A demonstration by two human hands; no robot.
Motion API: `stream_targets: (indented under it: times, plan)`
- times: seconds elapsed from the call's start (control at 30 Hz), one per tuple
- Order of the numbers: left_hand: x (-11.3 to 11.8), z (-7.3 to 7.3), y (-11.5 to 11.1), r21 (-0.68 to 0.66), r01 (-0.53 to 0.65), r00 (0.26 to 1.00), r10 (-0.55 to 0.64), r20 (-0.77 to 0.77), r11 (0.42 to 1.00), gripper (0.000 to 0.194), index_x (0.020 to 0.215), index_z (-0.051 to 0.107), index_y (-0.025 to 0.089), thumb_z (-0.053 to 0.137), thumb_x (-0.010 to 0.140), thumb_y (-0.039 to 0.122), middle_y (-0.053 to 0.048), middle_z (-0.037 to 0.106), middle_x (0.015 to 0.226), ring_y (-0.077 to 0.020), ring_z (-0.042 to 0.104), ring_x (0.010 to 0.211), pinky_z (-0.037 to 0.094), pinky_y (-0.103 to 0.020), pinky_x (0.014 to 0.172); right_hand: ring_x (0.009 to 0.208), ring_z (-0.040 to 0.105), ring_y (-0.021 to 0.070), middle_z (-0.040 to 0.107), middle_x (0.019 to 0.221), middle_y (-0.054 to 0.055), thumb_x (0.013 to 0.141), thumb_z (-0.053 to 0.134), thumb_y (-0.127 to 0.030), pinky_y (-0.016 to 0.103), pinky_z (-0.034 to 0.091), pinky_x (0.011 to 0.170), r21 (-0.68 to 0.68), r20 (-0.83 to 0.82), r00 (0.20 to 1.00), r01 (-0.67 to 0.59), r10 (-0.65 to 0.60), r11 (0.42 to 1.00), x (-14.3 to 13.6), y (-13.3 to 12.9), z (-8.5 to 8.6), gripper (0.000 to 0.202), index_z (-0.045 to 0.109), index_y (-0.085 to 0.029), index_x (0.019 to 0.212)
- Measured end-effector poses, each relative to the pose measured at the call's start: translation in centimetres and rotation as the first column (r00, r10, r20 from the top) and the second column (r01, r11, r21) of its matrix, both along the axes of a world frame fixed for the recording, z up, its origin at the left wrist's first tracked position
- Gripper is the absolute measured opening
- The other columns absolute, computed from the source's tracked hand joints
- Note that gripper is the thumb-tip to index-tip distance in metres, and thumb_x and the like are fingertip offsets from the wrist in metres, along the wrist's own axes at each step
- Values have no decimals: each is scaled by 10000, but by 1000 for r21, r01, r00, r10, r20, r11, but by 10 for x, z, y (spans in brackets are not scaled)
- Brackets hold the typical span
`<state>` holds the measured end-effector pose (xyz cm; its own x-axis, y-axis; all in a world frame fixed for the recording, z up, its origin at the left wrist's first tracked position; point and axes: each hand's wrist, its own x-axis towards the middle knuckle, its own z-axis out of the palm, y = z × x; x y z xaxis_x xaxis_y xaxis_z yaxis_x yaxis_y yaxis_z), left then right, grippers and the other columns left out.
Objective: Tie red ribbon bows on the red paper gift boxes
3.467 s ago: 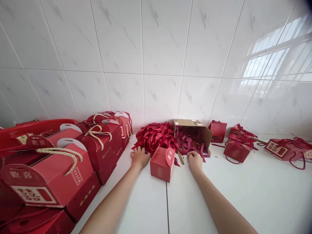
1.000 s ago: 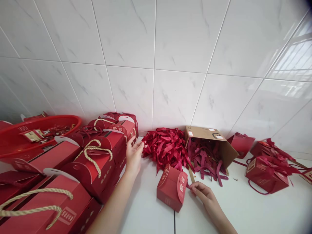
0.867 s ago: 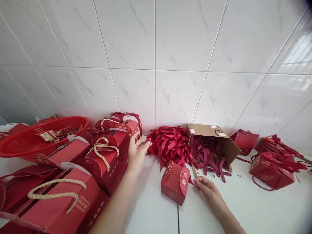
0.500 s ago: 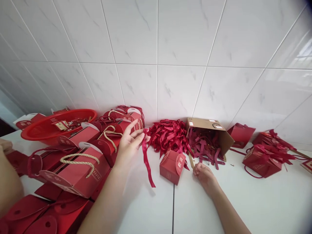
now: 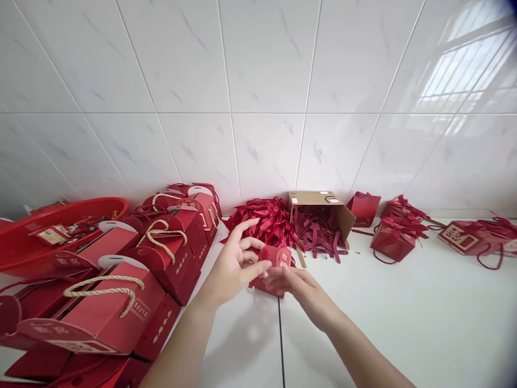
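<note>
Both of my hands meet over a small red box (image 5: 268, 289), which stands on the white table and is partly covered by my fingers. My left hand (image 5: 237, 263) is at the box's left side, its index finger raised and its thumb closed toward the lower fingers. From the right, my right hand (image 5: 307, 293) reaches in front of the box with thumb and fingers pinched together. What lies between the fingertips is too small and hidden to make out. Just behind is a heap of dark red ribbons (image 5: 264, 215).
An open cardboard box (image 5: 346, 221) lies on its side with dark red strips in it. Red gift boxes (image 5: 107, 302) with rope handles are stacked at left, beside a red basin (image 5: 18, 245). Several ribboned boxes (image 5: 393, 243) stand at right. A tiled wall (image 5: 266, 151) rises behind.
My right hand has moved left to the small box, and my left hand has come to it too. The ribbon hanging from my left hand no longer shows. The view has shifted right.
</note>
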<state>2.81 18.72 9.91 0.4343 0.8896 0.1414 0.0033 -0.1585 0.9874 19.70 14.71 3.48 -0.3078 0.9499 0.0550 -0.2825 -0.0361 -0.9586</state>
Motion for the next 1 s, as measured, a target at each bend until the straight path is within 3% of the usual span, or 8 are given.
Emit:
stream_targets:
  times: [0.1, 0.17, 0.3, 0.37, 0.47, 0.6, 0.8, 1.0]
  plan:
    - [4, -2, -8, 7, 79, 993, -78, -85, 997, 720, 1387, 256, 408, 628, 825, 153, 0, 571, 1089, -69, 627, 647, 544, -243, 642, 730, 488, 152, 596, 739, 33, 923, 446, -560, 288, 372, 727, -49, -141, 982, 121, -127, 991, -9, 6, 3, 493, 710, -181, 749]
    - [5, -3, -11, 19, 100, 991, -98, -89, 995, 721, 1391, 248, 419, 615, 833, 151, -9, 564, 1146, -71, 630, 674, 552, -255, 684, 699, 471, 139, 581, 716, 14, 894, 507, -558, 272, 380, 689, -139, -298, 935, 155, -190, 978, -10, 9, 11, 445, 703, -192, 734]
    - [7, 0, -16, 46, 106, 990, -101, -98, 993, 596, 1330, 350, 370, 616, 835, 172, 5, 575, 1078, -78, 607, 691, 530, -208, 617, 754, 547, 149, 662, 891, 14, 834, 622, -521, 288, 443, 680, -307, -546, 820, -5, -172, 952, -7, 10, 25, 324, 717, -236, 955]
    - [10, 1, -17, 43, 109, 988, -103, -119, 993, 512, 1284, 398, 341, 619, 841, 213, 19, 580, 997, -81, 592, 675, 505, -191, 572, 755, 575, 144, 680, 885, 2, 793, 701, -452, 289, 464, 676, -364, -596, 768, 0, -233, 931, -3, 10, 25, 261, 716, -245, 951]
    - [12, 1, -15, 69, 94, 979, -80, -185, 993, 328, 1208, 469, 299, 559, 893, 326, 36, 589, 868, -84, 565, 651, 480, -205, 604, 723, 590, 115, 678, 810, -26, 741, 780, -325, 258, 478, 657, -418, -608, 705, 107, -366, 902, 5, 11, 20, 195, 717, -231, 900]
    - [6, 3, -7, 184, 40, 951, 20, -309, 982, 216, 1089, 565, 282, 476, 931, 399, 28, 597, 835, -118, 568, 800, 442, -229, 726, 692, 591, 89, 674, 780, -30, 737, 789, -280, 215, 490, 626, -417, -577, 656, 275, -486, 866, 21, 16, 12, 212, 725, -203, 923]
    - [-17, 10, 1, 244, 4, 940, 80, -332, 970, 333, 1183, 513, 285, 583, 859, 320, 11, 563, 868, -146, 564, 816, 442, -248, 724, 765, 606, 137, 698, 804, 43, 801, 701, -444, 245, 522, 722, -256, -439, 777, 374, -452, 891, 35, 23, 5, 298, 748, -156, 863]
    - [-37, 13, -5, 369, -121, 905, 256, -341, 921, 284, 1178, 478, 286, 508, 905, 359, 35, 473, 771, -121, 526, 703, 453, -252, 729, 684, 575, 133, 675, 735, 36, 806, 699, -427, 251, 511, 669, -128, -353, 785, 498, -509, 858, 49, 24, 6, 245, 758, -190, 828]
